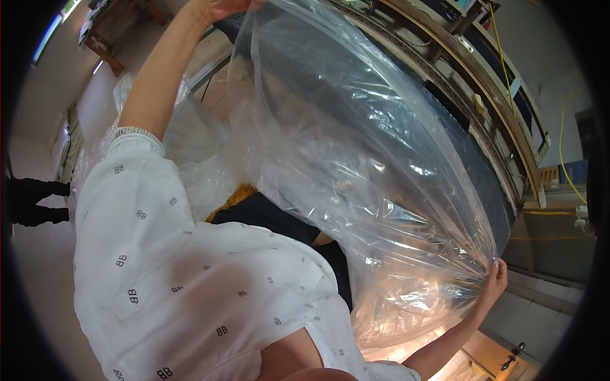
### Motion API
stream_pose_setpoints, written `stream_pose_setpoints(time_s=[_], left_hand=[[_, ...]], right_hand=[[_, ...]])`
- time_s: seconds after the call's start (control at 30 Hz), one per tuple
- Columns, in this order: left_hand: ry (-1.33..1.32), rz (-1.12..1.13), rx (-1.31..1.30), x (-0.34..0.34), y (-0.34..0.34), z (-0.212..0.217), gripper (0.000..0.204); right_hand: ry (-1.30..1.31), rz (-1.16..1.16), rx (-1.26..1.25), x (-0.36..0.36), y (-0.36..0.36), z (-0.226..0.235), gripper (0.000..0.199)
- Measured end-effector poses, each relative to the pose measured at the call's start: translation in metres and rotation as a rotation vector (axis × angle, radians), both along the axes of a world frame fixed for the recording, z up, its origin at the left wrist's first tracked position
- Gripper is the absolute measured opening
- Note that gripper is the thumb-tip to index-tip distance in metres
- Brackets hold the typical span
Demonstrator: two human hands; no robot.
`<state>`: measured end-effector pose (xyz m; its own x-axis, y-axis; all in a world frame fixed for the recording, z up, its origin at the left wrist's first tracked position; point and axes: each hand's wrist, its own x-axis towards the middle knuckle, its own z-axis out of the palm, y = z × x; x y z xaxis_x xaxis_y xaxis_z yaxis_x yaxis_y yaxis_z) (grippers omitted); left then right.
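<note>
A large sheet of clear plastic film [356,146] is stretched wide between my hands, crinkled and shiny. At the top edge of the view, my left hand [223,7] has hold of one end of it; the fingers are partly cut off by the frame. Far to the right, my right hand [497,279] pinches the other end, where the film gathers into folds. Below its upper edge the film hangs over my lap and dark trousers [267,213]. Whether it is a single sheet or a bag, I cannot tell.
Behind the film runs a dark work surface [492,184] beside a long machine frame [508,120] with a yellow cord. More crumpled clear plastic [197,146] lies by my left arm. A person's dark-clad legs [39,202] show at the far left. A wooden piece [492,355] stands at the lower right.
</note>
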<state>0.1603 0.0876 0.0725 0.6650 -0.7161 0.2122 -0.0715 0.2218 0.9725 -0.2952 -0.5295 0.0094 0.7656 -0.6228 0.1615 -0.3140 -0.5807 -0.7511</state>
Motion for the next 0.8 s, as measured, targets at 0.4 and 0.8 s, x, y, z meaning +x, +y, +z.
stream_pose_setpoints(time_s=[0.4,0.8], left_hand=[[-0.238,0.477,0.799,-0.013,0.005,-0.094,0.020],[-0.475,0.529,0.914,0.042,-0.004,-0.072,0.025]], right_hand=[[0.159,0.128,-0.115,0.057,-0.009,-0.029,0.030],[0.155,0.125,-0.019,0.067,-0.008,-0.034,0.029]])
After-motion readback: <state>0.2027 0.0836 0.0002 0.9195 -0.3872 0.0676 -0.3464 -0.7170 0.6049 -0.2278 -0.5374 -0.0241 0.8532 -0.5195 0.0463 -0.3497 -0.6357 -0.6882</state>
